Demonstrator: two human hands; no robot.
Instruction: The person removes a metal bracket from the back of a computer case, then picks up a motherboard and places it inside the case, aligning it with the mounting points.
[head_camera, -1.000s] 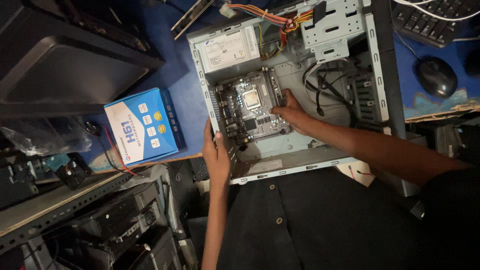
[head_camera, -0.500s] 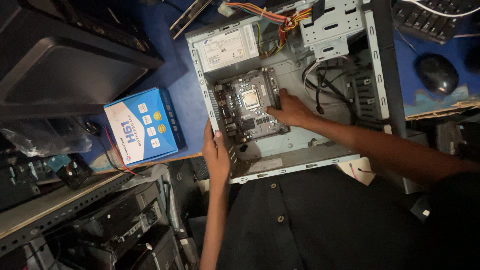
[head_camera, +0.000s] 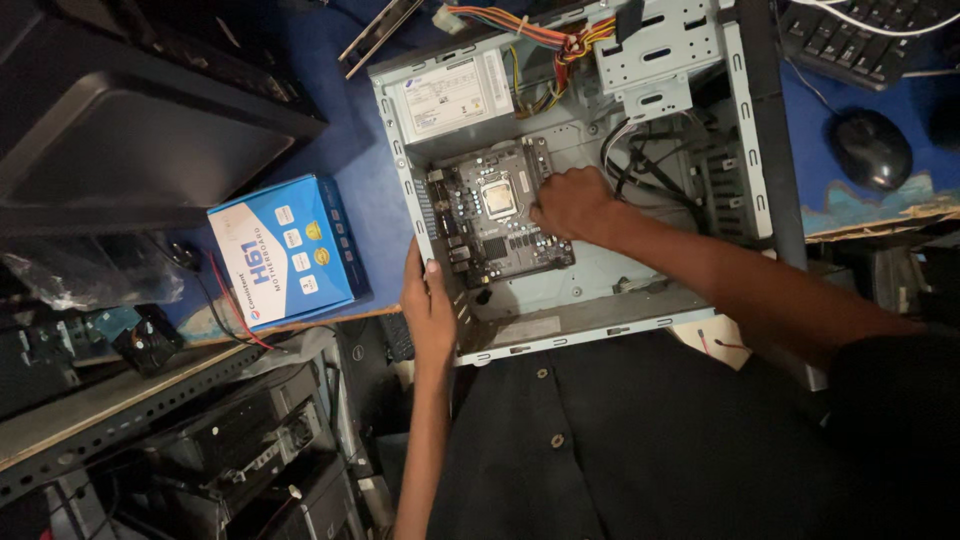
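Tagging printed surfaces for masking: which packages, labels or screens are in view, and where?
Cardboard box: on the blue table left of the computer case, rectangular, blue and white.
Label: on the power supply at the case's top-left corner, rectangular, white.
Screens: none lit.

One open computer case (head_camera: 575, 325) holds one motherboard (head_camera: 500, 215) and one power supply (head_camera: 450, 95). One blue-and-white box (head_camera: 285, 250), one mouse (head_camera: 868, 148) and one keyboard (head_camera: 860, 40) lie on the counter (head_camera: 350, 150). Two hands show: left hand (head_camera: 428, 305), right hand (head_camera: 570, 203).
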